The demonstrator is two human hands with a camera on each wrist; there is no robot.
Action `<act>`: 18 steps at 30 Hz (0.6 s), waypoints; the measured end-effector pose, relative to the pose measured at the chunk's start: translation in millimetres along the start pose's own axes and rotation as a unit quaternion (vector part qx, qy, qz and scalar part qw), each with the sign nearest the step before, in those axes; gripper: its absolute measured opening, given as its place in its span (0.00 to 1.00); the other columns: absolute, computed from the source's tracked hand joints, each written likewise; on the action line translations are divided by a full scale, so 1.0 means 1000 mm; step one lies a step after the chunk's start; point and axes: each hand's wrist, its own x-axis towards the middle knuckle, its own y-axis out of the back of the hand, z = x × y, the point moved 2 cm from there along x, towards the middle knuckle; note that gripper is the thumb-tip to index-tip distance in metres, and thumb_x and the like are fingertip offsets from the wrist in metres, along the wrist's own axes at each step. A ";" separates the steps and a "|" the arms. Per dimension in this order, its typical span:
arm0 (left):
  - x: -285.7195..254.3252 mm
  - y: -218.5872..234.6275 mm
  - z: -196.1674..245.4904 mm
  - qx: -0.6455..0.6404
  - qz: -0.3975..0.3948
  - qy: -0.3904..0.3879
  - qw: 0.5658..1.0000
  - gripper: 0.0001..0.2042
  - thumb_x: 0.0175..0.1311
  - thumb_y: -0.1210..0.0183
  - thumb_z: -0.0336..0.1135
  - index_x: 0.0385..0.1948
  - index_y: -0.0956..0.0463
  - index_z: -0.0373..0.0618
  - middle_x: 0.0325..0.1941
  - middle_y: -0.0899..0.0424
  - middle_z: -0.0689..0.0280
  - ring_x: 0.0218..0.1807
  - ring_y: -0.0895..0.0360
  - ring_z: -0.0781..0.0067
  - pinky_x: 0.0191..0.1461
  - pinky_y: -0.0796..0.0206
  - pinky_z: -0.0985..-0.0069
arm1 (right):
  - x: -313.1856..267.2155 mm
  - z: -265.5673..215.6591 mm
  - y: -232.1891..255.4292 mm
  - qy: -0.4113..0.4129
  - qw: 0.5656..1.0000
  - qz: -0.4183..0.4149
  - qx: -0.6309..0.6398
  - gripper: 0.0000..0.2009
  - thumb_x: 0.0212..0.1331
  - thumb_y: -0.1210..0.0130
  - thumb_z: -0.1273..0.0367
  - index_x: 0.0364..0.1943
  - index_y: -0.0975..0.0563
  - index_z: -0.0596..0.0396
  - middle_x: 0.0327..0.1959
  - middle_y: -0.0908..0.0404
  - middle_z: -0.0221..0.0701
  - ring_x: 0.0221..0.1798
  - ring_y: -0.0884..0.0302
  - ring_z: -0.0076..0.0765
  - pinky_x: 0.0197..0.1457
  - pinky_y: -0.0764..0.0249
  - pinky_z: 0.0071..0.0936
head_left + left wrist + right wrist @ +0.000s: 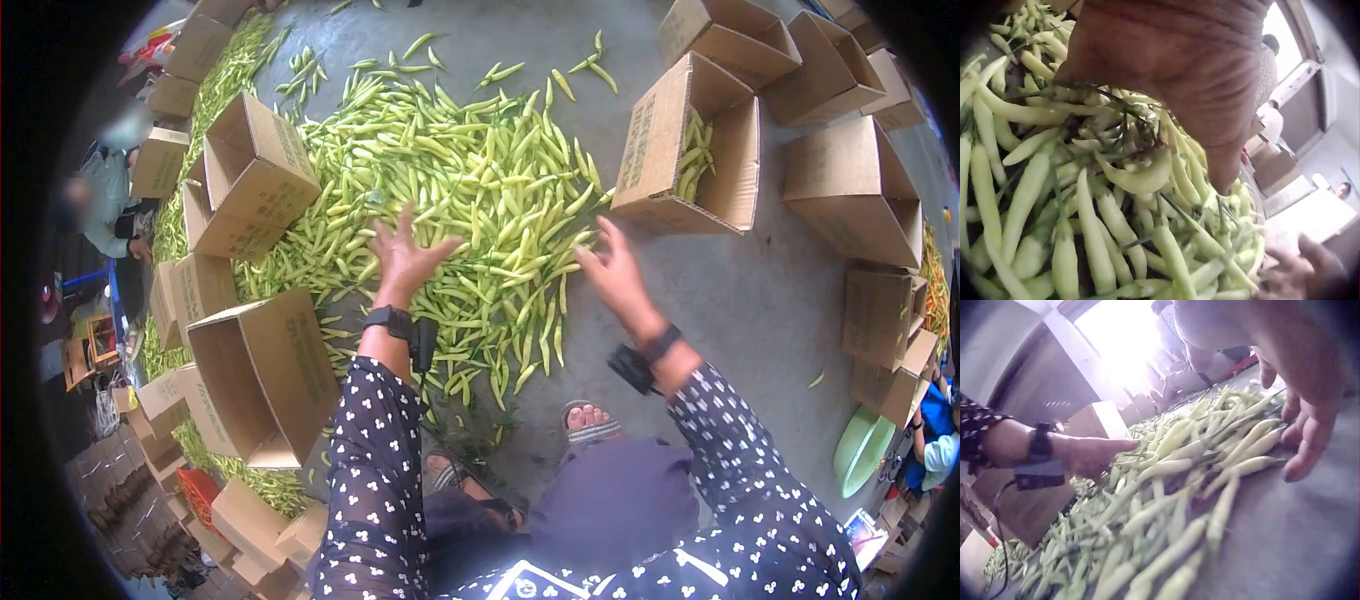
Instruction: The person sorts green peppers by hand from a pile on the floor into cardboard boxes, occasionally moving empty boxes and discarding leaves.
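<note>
A wide pile of pale green peppers [480, 190] lies on the grey floor. The left hand [405, 258] is over the middle of the pile, fingers spread, with nothing in its grip; in the left wrist view that hand [1179, 81] arches just above the peppers [1100, 237]. At the pile's right edge is the right hand [618, 275], thumb and fingers apart and holding nothing. The right wrist view has the right hand [1300, 394] with fingertips down beside the peppers [1179, 450]; whether they touch is unclear.
An upright carton [645, 150] with some peppers inside stands right of the pile. Other cartons [225, 385] line the left side, more [850, 185] the right. A green basin [863, 450] is at far right. Another person [108, 190] sits at far left.
</note>
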 end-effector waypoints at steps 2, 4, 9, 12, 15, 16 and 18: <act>-0.008 -0.006 0.004 -0.014 -0.022 -0.026 0.999 0.51 0.35 0.29 0.62 0.67 0.47 0.65 0.71 0.62 0.37 0.72 0.64 0.34 0.70 0.58 0.44 | 0.021 -0.025 -0.038 0.009 0.984 0.011 -0.175 0.38 0.52 0.40 0.51 0.64 0.39 0.53 0.61 0.36 0.51 0.64 0.37 0.49 0.62 0.36 0.41; -0.024 -0.008 0.017 -0.038 -0.060 -0.068 0.995 0.52 0.33 0.27 0.58 0.67 0.46 0.64 0.70 0.59 0.37 0.72 0.62 0.34 0.70 0.56 0.44 | 0.024 -0.047 -0.068 -0.011 0.982 -0.025 -0.186 0.41 0.48 0.38 0.47 0.64 0.38 0.55 0.61 0.37 0.49 0.64 0.39 0.52 0.66 0.41 0.40; -0.046 -0.026 0.019 -0.076 -0.055 -0.157 0.983 0.58 0.30 0.25 0.54 0.68 0.52 0.51 0.69 0.55 0.35 0.71 0.56 0.33 0.69 0.52 0.48 | 0.017 -0.041 -0.089 0.024 0.985 -0.071 -0.156 0.42 0.45 0.35 0.50 0.64 0.38 0.55 0.60 0.38 0.48 0.63 0.39 0.51 0.66 0.40 0.38; -0.048 -0.029 0.023 -0.062 -0.036 -0.162 0.984 0.59 0.30 0.25 0.52 0.69 0.54 0.47 0.69 0.54 0.36 0.70 0.52 0.34 0.69 0.52 0.50 | 0.012 -0.034 -0.087 0.064 0.988 -0.044 -0.137 0.41 0.42 0.31 0.55 0.62 0.36 0.57 0.60 0.38 0.49 0.63 0.39 0.50 0.66 0.39 0.37; -0.049 -0.032 0.022 -0.064 -0.009 -0.188 0.980 0.59 0.30 0.26 0.49 0.68 0.54 0.42 0.68 0.48 0.40 0.69 0.47 0.42 0.70 0.50 0.57 | 0.009 -0.037 -0.092 0.046 0.991 -0.014 -0.124 0.41 0.41 0.31 0.55 0.61 0.35 0.60 0.57 0.33 0.47 0.61 0.35 0.47 0.64 0.37 0.36; -0.051 -0.033 0.022 -0.148 -0.044 -0.196 0.968 0.57 0.31 0.26 0.48 0.68 0.52 0.41 0.67 0.45 0.41 0.69 0.45 0.45 0.70 0.49 0.60 | 0.010 -0.035 -0.090 0.049 0.993 -0.046 -0.094 0.38 0.45 0.32 0.58 0.60 0.34 0.61 0.56 0.29 0.44 0.57 0.30 0.39 0.61 0.34 0.31; -0.061 -0.035 0.022 -0.231 -0.084 -0.203 0.948 0.56 0.32 0.26 0.46 0.67 0.51 0.39 0.66 0.43 0.43 0.68 0.43 0.49 0.70 0.48 0.63 | 0.001 -0.031 -0.087 0.021 0.997 -0.068 0.008 0.36 0.45 0.32 0.58 0.58 0.31 0.60 0.56 0.29 0.45 0.58 0.31 0.40 0.62 0.35 0.31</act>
